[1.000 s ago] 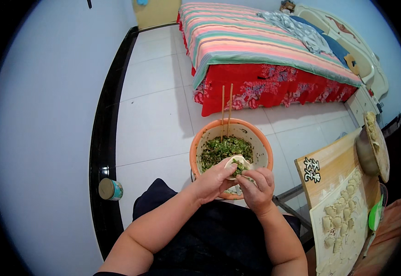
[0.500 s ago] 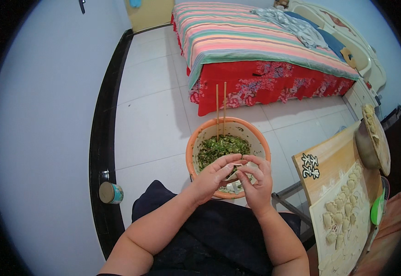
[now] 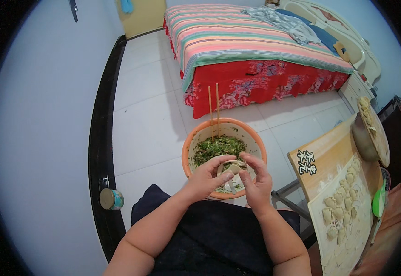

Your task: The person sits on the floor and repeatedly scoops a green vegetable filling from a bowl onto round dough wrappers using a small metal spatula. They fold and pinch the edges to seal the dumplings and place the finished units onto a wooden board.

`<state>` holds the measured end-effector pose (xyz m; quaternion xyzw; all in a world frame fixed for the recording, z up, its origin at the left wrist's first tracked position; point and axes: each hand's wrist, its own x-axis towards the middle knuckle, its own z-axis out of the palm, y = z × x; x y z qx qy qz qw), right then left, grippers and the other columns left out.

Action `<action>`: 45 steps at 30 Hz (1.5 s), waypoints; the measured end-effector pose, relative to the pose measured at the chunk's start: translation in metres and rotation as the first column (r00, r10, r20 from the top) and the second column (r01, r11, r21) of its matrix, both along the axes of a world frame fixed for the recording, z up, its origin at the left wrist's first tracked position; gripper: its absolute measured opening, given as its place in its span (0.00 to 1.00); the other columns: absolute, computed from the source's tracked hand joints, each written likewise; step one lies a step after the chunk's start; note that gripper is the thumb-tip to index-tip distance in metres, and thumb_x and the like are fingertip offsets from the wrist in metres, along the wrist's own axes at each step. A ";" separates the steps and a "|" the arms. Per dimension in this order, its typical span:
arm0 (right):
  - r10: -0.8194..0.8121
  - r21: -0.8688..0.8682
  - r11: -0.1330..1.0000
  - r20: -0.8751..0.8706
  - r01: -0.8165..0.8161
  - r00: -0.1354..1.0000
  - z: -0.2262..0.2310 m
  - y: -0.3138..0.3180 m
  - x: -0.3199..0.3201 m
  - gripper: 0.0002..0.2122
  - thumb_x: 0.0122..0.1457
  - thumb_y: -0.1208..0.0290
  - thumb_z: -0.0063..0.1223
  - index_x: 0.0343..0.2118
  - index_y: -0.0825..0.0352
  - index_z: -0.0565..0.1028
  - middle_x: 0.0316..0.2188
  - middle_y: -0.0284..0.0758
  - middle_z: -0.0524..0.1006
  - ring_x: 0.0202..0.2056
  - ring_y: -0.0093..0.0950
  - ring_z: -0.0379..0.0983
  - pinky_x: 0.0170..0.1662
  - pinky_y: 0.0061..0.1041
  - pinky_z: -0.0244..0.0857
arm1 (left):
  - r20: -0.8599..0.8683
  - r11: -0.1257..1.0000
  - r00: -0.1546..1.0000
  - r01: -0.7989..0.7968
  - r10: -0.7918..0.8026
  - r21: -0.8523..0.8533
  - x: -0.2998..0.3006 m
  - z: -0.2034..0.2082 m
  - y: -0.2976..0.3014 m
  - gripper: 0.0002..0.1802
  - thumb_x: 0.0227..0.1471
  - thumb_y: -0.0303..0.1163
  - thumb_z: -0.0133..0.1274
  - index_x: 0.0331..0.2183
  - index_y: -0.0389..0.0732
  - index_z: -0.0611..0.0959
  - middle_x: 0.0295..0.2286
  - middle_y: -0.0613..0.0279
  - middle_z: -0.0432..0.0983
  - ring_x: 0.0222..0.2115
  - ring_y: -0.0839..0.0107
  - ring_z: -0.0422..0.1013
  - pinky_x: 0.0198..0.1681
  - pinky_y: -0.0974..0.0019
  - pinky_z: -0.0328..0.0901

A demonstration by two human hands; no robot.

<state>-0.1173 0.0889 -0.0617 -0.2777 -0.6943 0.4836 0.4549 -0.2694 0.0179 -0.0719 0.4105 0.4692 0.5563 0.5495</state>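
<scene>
A pale dumpling [image 3: 230, 169], its dough folded round green filling, is held between both my hands above the near side of a basin. My left hand [image 3: 208, 178] grips its left side, thumb in front. At its right edge, my right hand [image 3: 257, 179] pinches the dough with thumb and fingers. Beneath them, the orange-rimmed basin [image 3: 187, 149] holds chopped green filling [image 3: 218, 148]. Two chopsticks [image 3: 214, 108] stand upright in the filling. Part of a white utensil shows below the dumpling, its kind unclear.
On my right, a wooden board [image 3: 301, 184] carries several finished dumplings [image 3: 340, 207] on a floured sheet. Beyond them is a pot [image 3: 365, 138] with a dumpling-laden round board on top, and a green bowl [image 3: 378, 202]. A can [image 3: 111, 199] lies by the left wall; a bed [image 3: 255, 55] stands ahead.
My fingers have spread slightly, and more of the dumpling shows between them. The whole scene has shifted a little leftward as my head moved.
</scene>
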 end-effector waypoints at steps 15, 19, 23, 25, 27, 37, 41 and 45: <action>0.010 0.007 1.000 0.006 -0.010 1.000 0.000 0.000 0.004 0.07 0.52 0.80 0.58 0.35 0.70 0.76 0.37 0.38 0.78 0.37 0.26 0.75 0.41 0.23 0.70 | -0.011 0.996 1.000 -0.029 0.030 0.084 0.001 0.005 -0.005 0.25 0.54 0.24 0.52 0.54 0.36 0.66 0.45 0.61 0.70 0.46 0.73 0.67 0.50 0.68 0.63; -0.014 -0.215 0.977 -0.065 0.000 0.998 0.008 0.002 0.006 0.08 0.52 0.79 0.58 0.35 0.70 0.77 0.34 0.37 0.78 0.35 0.26 0.75 0.40 0.22 0.70 | 0.031 0.993 0.998 -0.049 0.046 0.104 -0.004 0.009 -0.005 0.25 0.54 0.24 0.52 0.53 0.36 0.67 0.45 0.61 0.70 0.46 0.74 0.68 0.51 0.68 0.63; 0.043 -0.074 0.997 0.068 -0.038 0.997 0.000 0.011 0.013 0.09 0.51 0.78 0.59 0.36 0.70 0.78 0.32 0.36 0.77 0.34 0.25 0.75 0.38 0.22 0.70 | 0.039 0.993 0.998 -0.057 0.054 0.103 -0.005 0.011 -0.006 0.24 0.54 0.24 0.52 0.53 0.36 0.68 0.45 0.61 0.70 0.46 0.73 0.68 0.51 0.68 0.64; 0.039 -0.036 0.999 0.084 -0.036 0.996 -0.001 0.011 0.014 0.08 0.52 0.77 0.58 0.36 0.70 0.78 0.32 0.36 0.77 0.33 0.25 0.75 0.37 0.22 0.70 | 0.048 0.995 0.998 -0.049 0.044 0.092 -0.004 0.011 -0.006 0.24 0.54 0.24 0.52 0.53 0.36 0.68 0.45 0.61 0.70 0.46 0.73 0.68 0.51 0.68 0.64; 0.029 -0.017 0.999 0.101 -0.028 0.994 0.002 0.011 0.013 0.06 0.52 0.77 0.58 0.34 0.70 0.78 0.31 0.37 0.76 0.31 0.26 0.75 0.35 0.22 0.70 | 0.066 0.996 0.997 -0.037 0.032 0.076 -0.004 0.011 -0.005 0.24 0.54 0.24 0.52 0.53 0.36 0.68 0.45 0.60 0.70 0.46 0.73 0.68 0.50 0.68 0.64; -0.124 0.373 0.928 0.266 0.017 0.956 0.004 0.015 0.011 0.08 0.50 0.75 0.60 0.34 0.67 0.77 0.32 0.38 0.76 0.31 0.33 0.74 0.33 0.26 0.69 | 0.049 0.997 0.998 -0.029 0.025 0.071 -0.005 0.006 -0.005 0.23 0.54 0.24 0.51 0.52 0.36 0.69 0.45 0.61 0.71 0.46 0.74 0.68 0.50 0.69 0.64; -0.065 0.408 0.912 0.259 -0.048 0.964 0.012 0.015 0.014 0.10 0.47 0.78 0.61 0.34 0.65 0.78 0.31 0.36 0.77 0.32 0.32 0.74 0.34 0.26 0.69 | -0.031 0.998 0.999 -0.031 0.033 0.063 -0.004 0.005 -0.005 0.23 0.54 0.24 0.52 0.52 0.36 0.69 0.44 0.62 0.71 0.46 0.75 0.68 0.50 0.69 0.64; -0.055 0.485 0.872 0.239 -0.070 0.970 0.007 0.018 0.015 0.11 0.45 0.81 0.61 0.34 0.65 0.79 0.29 0.36 0.77 0.32 0.32 0.74 0.34 0.27 0.69 | -0.088 0.997 0.996 -0.021 0.028 0.069 -0.004 0.004 -0.004 0.23 0.54 0.24 0.52 0.52 0.36 0.69 0.44 0.62 0.71 0.45 0.75 0.68 0.49 0.70 0.64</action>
